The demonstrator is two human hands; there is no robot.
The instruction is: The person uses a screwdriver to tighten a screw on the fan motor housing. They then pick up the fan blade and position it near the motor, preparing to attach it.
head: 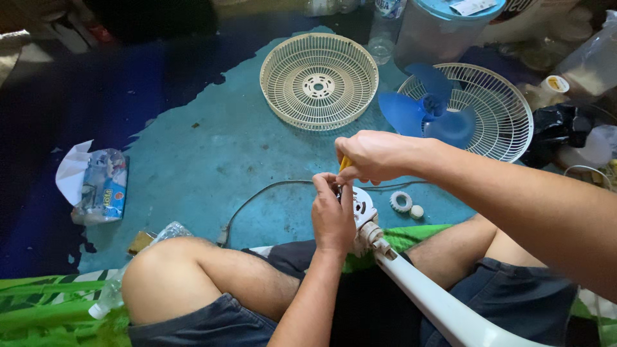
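I sit cross-legged on the floor with a white fan stand [437, 299] lying across my lap. Its motor head [363, 209] points away from me, between my knees. My left hand [332, 215] holds the motor head from the near side, fingers pinched at its top. My right hand [373, 156] is closed around a yellow-handled screwdriver [345, 164] that points down into the motor head. A grey power cord [257, 196] runs off to the left from the motor.
A cream fan grille [319, 81] lies face-up ahead. A second grille [501, 112] to the right carries the blue fan blade [427, 110]. A white ring nut [401, 202] and a small cap [417, 211] sit by my right knee. A tissue pack [101, 186] lies left; plastic containers [443, 29] stand behind.
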